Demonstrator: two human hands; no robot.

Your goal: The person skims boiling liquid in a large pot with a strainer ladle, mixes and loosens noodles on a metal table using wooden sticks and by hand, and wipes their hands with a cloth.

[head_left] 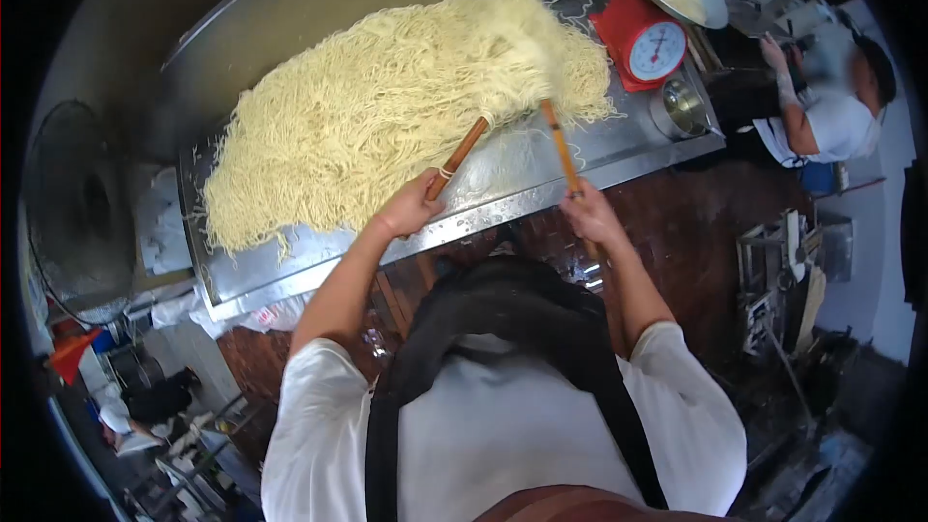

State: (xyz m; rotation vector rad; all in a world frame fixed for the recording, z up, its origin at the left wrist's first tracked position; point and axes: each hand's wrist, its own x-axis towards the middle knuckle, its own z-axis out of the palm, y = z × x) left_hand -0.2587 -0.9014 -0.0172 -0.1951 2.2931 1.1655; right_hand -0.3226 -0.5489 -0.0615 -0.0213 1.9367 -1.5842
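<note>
Floor [691, 222]: reddish brown, glossy, with bright light reflections near the worktable; a greyer patch lies at lower left. Steel worktable [474, 218]: raised rim, wet sheen, set slantwise across the room. Beyond its far side, a smooth metallic surface [290, 14] with soft glare. Right: pale wall [875, 275], metal-framed stand [764, 266] on the floor nearby, blue bucket [819, 177] farther back. Left: large round fixture [82, 213], dark-centred, type unclear. Corners fall into shadow.
</note>
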